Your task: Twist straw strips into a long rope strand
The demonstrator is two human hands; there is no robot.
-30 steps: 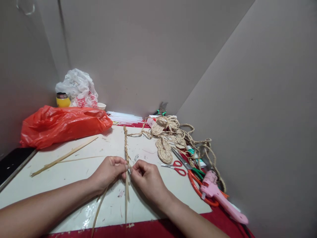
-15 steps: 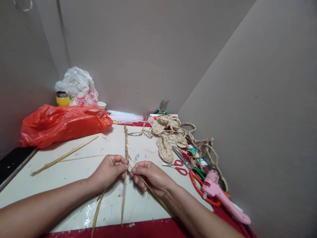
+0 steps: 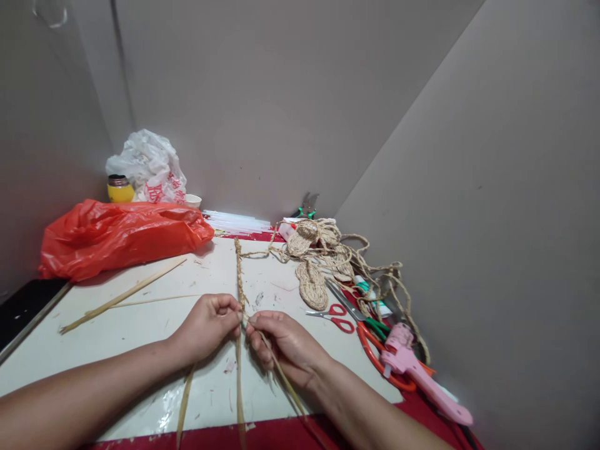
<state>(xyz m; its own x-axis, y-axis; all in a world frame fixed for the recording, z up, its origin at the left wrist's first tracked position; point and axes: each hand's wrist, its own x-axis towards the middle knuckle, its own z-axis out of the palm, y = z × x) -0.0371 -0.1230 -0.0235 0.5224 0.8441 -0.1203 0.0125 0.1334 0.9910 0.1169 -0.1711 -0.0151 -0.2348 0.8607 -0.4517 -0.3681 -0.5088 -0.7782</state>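
Observation:
A braided straw cord (image 3: 239,269) runs away from me across the white board (image 3: 140,325) towards the back. My left hand (image 3: 206,326) pinches the near end of the braid, fingers closed. My right hand (image 3: 285,342) is closed on a loose straw strand (image 3: 285,381) that slants down to the right under the palm. Two more loose strands (image 3: 240,387) hang from the braid towards the front edge.
A red plastic bag (image 3: 117,234), a white bag (image 3: 147,165) and a yellow jar (image 3: 119,189) lie back left. Woven straw soles and rope (image 3: 323,256), red scissors (image 3: 335,317), orange-handled shears (image 3: 375,356) and a pink glue gun (image 3: 417,372) crowd the right. Long straw stalks (image 3: 122,295) lie left.
My right hand has turned palm-down and drawn one strand out to the right. The middle strand has swung slightly. My left hand has kept its pinch on the braid.

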